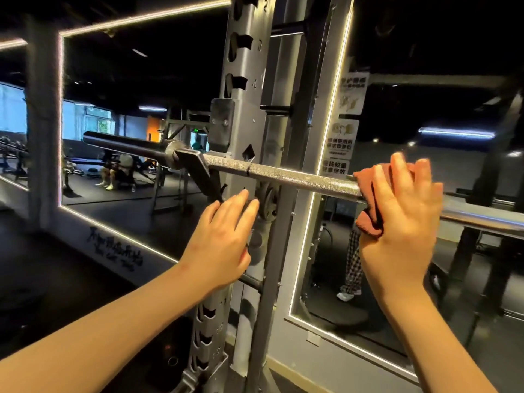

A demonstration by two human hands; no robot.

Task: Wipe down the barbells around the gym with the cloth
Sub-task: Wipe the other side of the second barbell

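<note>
Rust-red cloth (pixel 368 222) is draped over the barbell (pixel 283 173) on the knurled part of the shaft, right where the rough grip gives way to smooth steel. The person's right hand (pixel 402 217) presses it there with the fingers straight and spread above the bar, and the thumb is hidden behind the cloth. The bar lies level across the scene, its left end resting in a metal hook (pixel 195 165) on the grey rack post (pixel 243 66), with the thick sleeve sticking out past it to the left. The left hand (pixel 224 236) is flat and relaxed, holding nothing, its fingers close together and laid against the post just below the bar. Behind the rack, a mirror (pixel 141 95) edged with a strip of white light reflects the dim gym floor. A few printed signs (pixel 343 137) hang on the mirror frame to the right of the post.
</note>
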